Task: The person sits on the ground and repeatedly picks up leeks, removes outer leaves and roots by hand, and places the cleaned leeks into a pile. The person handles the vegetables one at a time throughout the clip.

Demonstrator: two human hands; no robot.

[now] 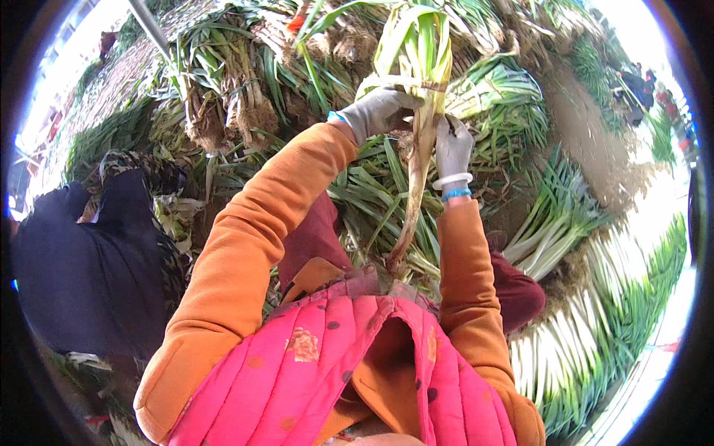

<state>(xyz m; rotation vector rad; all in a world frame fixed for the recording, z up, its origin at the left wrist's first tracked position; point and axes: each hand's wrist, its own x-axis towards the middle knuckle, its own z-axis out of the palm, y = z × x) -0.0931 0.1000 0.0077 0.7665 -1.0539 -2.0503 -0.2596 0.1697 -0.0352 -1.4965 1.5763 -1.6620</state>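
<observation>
Before my chest stands a long green onion (422, 134), its leaves at the top and its brownish root end pointing down toward my lap. My left hand (385, 111), in a grey glove, is closed around the upper stem just below the leaf fork. A folded dry leaf (429, 85) crosses the stalk right above it. On the stalk's other side, my right hand (454, 142) pinches its outer skin with gloved fingertips; what exactly lies between them is partly hidden. Loose green leaves (385, 189) cover the ground below both hands.
Tied onion bundles with soil on their roots (251, 111) lie beyond my left arm. Another leafy bundle (502, 100) rests beyond my right hand. Pale trimmed onions (569, 323) form a long row on the right. A person in dark clothing (100, 267) is close on the left.
</observation>
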